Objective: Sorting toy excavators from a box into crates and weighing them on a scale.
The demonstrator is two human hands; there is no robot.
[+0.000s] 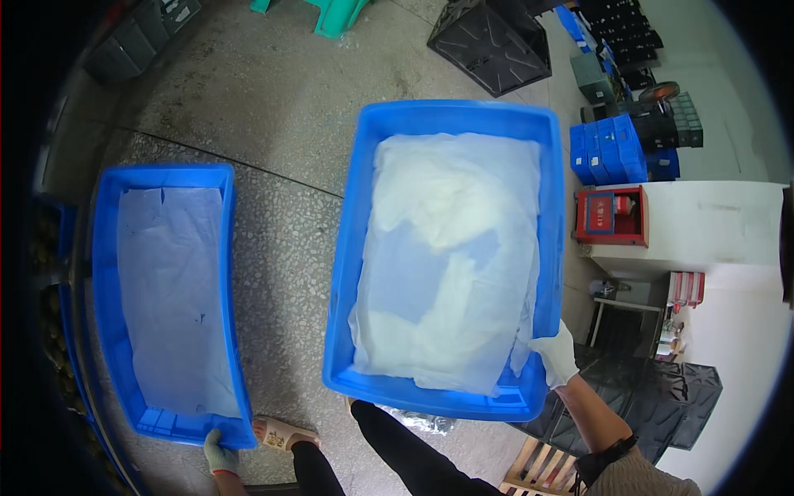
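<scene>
Two blue plastic trays fill the middle of the view. The right tray (347, 248) is larger in view and lined with thin white sheeting (405, 277), over which a white powdery or fluffy mass (438, 198) is unevenly spread. My right hand (556, 355), in a white glove, grips its rim near the lower right corner. To the left, a narrower-looking tray (236, 306) holds a flat white sheet (169, 289) with small tears and dark specks. My left hand (220, 453), gloved too, is closed on its near rim; the fingertips are partly hidden.
Speckled concrete floor (281, 240) lies between the trays. A black crate (492, 50) stands ahead, blue crates (608, 149) and a red cabinet (612, 217) to the right. Black containers (645, 397) and a wooden pallet (538, 467) are near my right arm. Blue-edged trays line the far left.
</scene>
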